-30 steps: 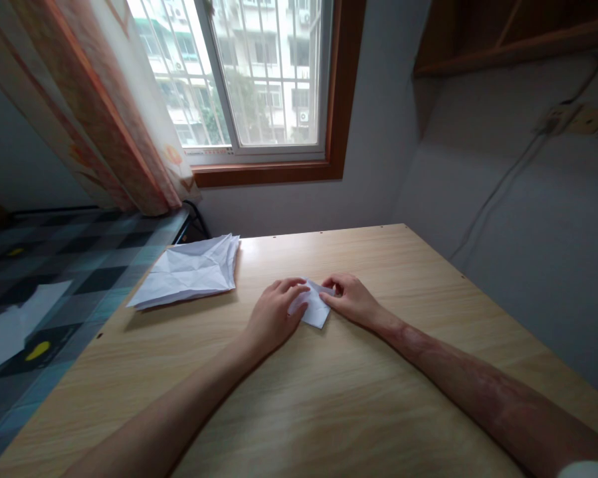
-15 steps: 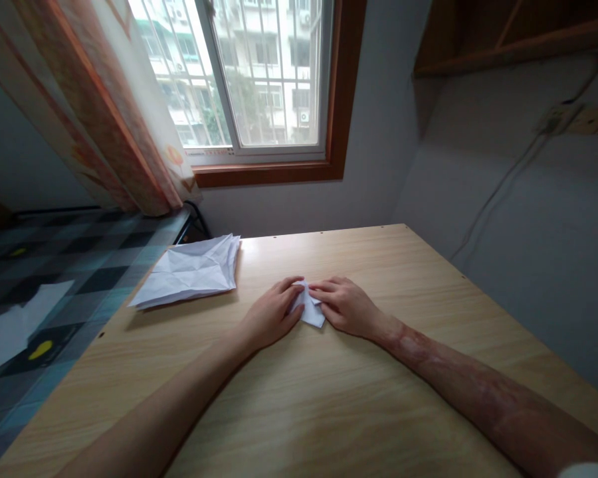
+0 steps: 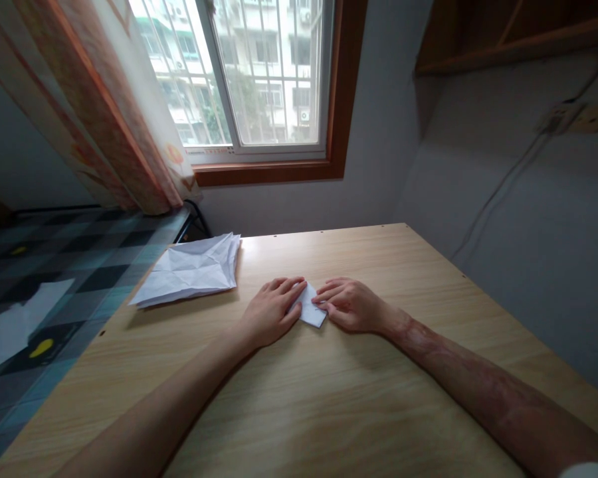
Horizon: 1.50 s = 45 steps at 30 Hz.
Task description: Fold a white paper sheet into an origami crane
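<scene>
A small piece of folded white paper [image 3: 311, 312] lies on the wooden table, between my two hands. My left hand [image 3: 278, 309] holds its left side against the tabletop, fingertips along the upper edge and thumb lower down. At the right edge, my right hand [image 3: 347, 304] pinches the paper between thumb and fingers. Part of the paper is hidden under the fingers of both hands.
A stack of creased white sheets [image 3: 192, 271] rests at the table's far left. Beyond the left edge is a checked bed cover [image 3: 99, 252] with a loose white sheet [image 3: 24, 322] on it. The table [image 3: 289, 411] meets walls behind and at right.
My right hand has shifted slightly right, its fingers drawn into a pinch at the paper's right edge. More of the paper's face shows. My left hand stays nearly in place.
</scene>
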{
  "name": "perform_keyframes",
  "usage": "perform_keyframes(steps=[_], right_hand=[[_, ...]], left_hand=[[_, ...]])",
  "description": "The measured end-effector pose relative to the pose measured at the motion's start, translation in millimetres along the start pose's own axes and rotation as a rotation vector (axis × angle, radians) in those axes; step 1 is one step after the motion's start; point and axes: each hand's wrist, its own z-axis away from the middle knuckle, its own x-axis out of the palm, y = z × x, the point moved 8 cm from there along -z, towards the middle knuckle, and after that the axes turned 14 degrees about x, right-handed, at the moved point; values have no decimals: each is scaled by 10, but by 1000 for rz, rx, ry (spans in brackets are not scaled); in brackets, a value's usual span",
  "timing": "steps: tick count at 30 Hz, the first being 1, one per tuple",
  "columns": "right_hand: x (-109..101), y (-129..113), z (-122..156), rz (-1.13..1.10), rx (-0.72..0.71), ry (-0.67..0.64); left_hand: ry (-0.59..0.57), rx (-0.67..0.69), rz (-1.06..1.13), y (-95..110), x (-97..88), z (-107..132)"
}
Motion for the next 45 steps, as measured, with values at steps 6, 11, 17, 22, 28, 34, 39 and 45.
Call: perform_keyframes(steps=[6, 11, 17, 22, 28, 34, 39, 45], right_hand=[[45, 92, -3, 21, 17, -41], [34, 110, -23, 30, 22, -55], [-58, 66, -2, -47, 17, -61], [-56, 133, 13, -125, 20, -48], [-77, 137, -21, -174, 39, 22], [-58, 92, -22, -55, 37, 72], [-35, 108, -10, -61, 24, 77], [-22, 16, 1, -11, -64, 81]], left_hand=[[-30, 11, 18, 1, 4, 1], [-27, 7, 2, 2, 6, 2], [-24, -7, 1, -21, 22, 17], [7, -4, 16, -11, -19, 20], [106, -122, -95, -19, -175, 37], [221, -234, -91, -131, -200, 98], [330, -324, 186, -325, -153, 165], [403, -359, 334, -385, -166, 211]])
